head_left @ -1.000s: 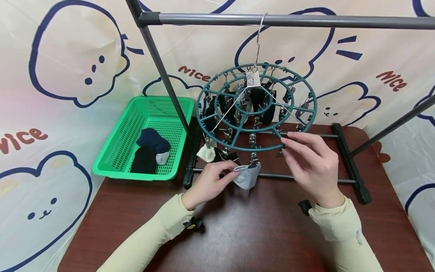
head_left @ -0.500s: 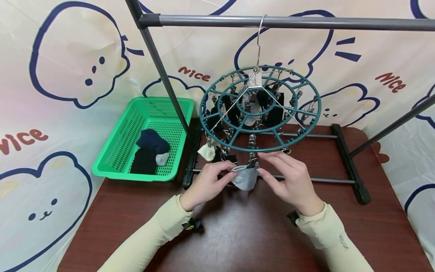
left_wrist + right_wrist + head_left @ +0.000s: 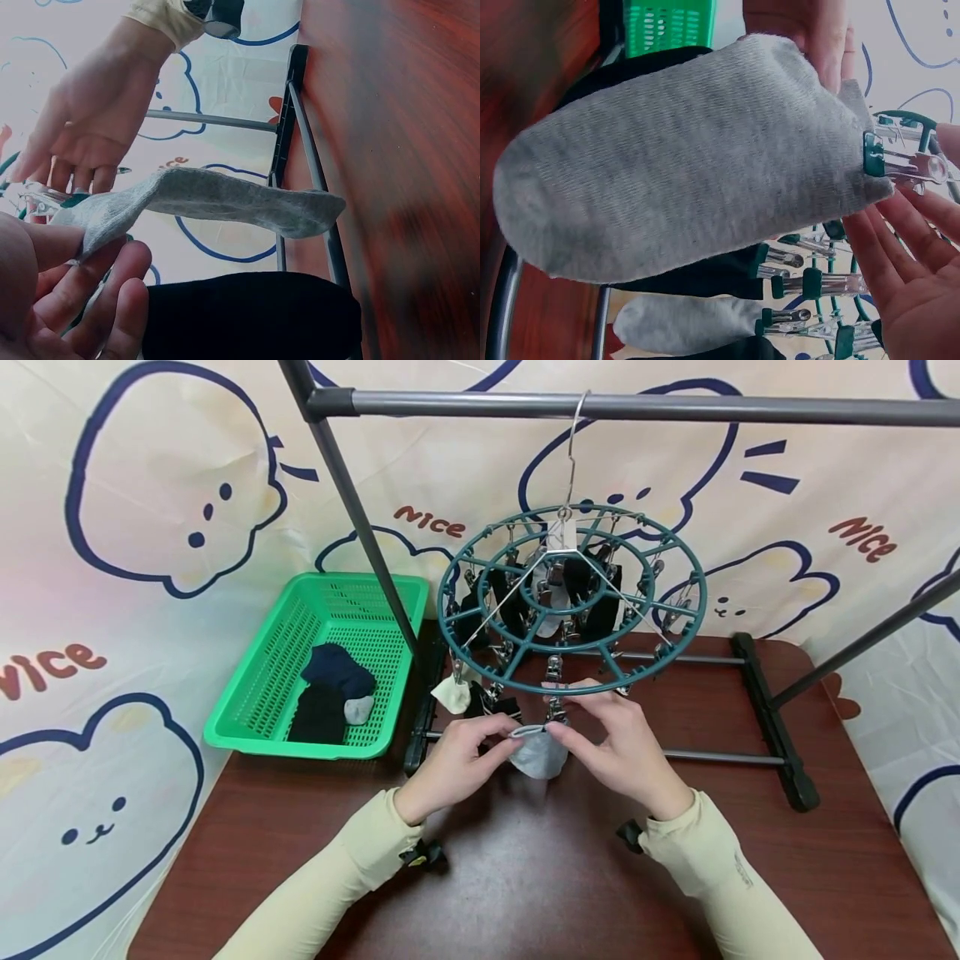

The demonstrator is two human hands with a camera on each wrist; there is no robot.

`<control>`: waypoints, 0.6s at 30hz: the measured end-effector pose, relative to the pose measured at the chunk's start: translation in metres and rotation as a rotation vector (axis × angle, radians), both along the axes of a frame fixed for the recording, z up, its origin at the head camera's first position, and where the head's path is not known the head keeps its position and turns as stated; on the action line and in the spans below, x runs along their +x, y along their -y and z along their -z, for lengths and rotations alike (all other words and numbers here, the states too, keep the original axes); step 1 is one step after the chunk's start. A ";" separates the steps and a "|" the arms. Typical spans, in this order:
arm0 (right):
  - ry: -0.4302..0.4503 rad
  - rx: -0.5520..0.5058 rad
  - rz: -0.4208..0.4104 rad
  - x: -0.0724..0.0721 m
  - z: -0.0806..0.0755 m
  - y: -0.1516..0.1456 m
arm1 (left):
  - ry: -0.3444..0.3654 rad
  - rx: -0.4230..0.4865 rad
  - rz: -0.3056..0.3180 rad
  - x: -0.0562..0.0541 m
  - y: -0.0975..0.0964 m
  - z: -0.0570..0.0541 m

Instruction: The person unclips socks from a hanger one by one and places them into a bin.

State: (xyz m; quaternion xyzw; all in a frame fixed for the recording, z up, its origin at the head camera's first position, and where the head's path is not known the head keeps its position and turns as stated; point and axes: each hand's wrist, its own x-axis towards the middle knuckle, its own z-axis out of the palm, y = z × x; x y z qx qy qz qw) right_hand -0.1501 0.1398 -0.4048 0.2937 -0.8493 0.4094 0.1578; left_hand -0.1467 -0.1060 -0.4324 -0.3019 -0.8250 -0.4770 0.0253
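A light grey sock [image 3: 682, 165] hangs from a metal clip [image 3: 907, 161] with green tips, which bites one side of its cuff. My left hand [image 3: 453, 764] pinches the cuff's other side between thumb and fingers. From the right, my right hand [image 3: 626, 743] has its thumb and forefinger around the clip, the other fingers spread behind it in the right wrist view. Above both hands is the round teal drying hanger [image 3: 573, 691], carrying many clips. In the left wrist view the grey sock [image 3: 225, 199] stretches away from the left fingers.
Black socks [image 3: 600, 597], a cream sock [image 3: 453, 695] and another grey sock [image 3: 690, 322] hang from the hanger. It hooks over a dark metal rail [image 3: 675, 408]. A green basket [image 3: 225, 727] with folded navy, black and grey socks stands left on the brown table [image 3: 540, 877].
My right hand has come leftward from the hanger's rim to the clip at the grey sock's cuff. My left hand keeps its pinch almost in place. The hanger has shifted slightly.
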 end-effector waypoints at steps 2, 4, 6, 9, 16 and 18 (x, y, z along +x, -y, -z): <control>-0.009 -0.020 -0.015 -0.002 -0.001 0.002 | -0.003 0.002 0.003 0.000 0.000 0.000; -0.028 -0.042 -0.024 -0.003 -0.003 0.004 | -0.005 -0.001 0.002 0.000 0.000 -0.001; -0.042 -0.065 -0.030 -0.004 -0.003 0.004 | -0.004 -0.004 0.002 0.000 0.000 -0.001; -0.053 -0.094 -0.038 -0.005 -0.004 0.005 | 0.005 -0.012 -0.001 0.001 0.000 -0.002; -0.063 -0.114 -0.046 -0.007 -0.004 0.005 | 0.016 -0.003 0.007 0.000 0.000 -0.001; -0.056 -0.124 -0.053 -0.007 -0.005 0.006 | 0.013 -0.005 0.007 0.000 0.000 0.000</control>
